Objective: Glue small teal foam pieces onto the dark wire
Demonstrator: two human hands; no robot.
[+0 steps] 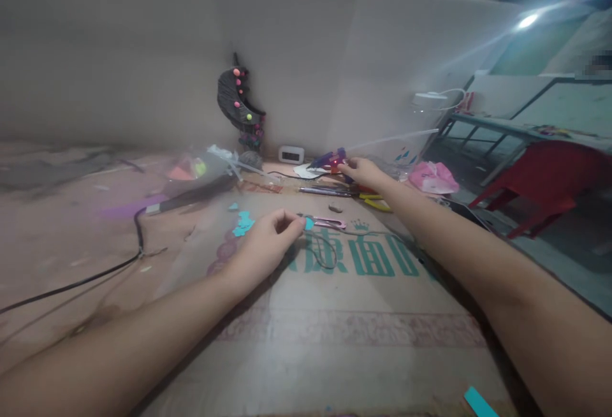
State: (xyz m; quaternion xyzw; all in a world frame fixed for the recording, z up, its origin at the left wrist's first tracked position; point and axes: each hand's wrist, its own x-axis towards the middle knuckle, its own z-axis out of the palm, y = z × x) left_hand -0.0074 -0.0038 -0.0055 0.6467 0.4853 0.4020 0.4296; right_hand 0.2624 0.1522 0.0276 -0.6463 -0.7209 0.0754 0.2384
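Note:
My left hand point(272, 238) is closed in a pinch over the printed board, with a small turquoise piece point(309, 223) at its fingertips. Just past this piece is a pink-edged, elongated loop-shaped item point(331, 223); I cannot tell whether they touch. A thin grey cord point(329, 266) curls below. Farther back, my right hand point(361, 171) grips a dark blue and purple hot glue gun point(329, 160) with a small red light. Its nozzle points left above a white scrap point(308, 172). Several turquoise cut pieces point(243, 223) lie left of my left hand.
Behind stand a white digital clock point(291, 154) and a dark crescent decoration point(234, 98) with coloured balls. Yellow-handled pliers point(376, 203) and a pink bag point(433, 178) are at right. A black cable point(95, 275) crosses the left side. A red chair point(559, 175) stands beyond.

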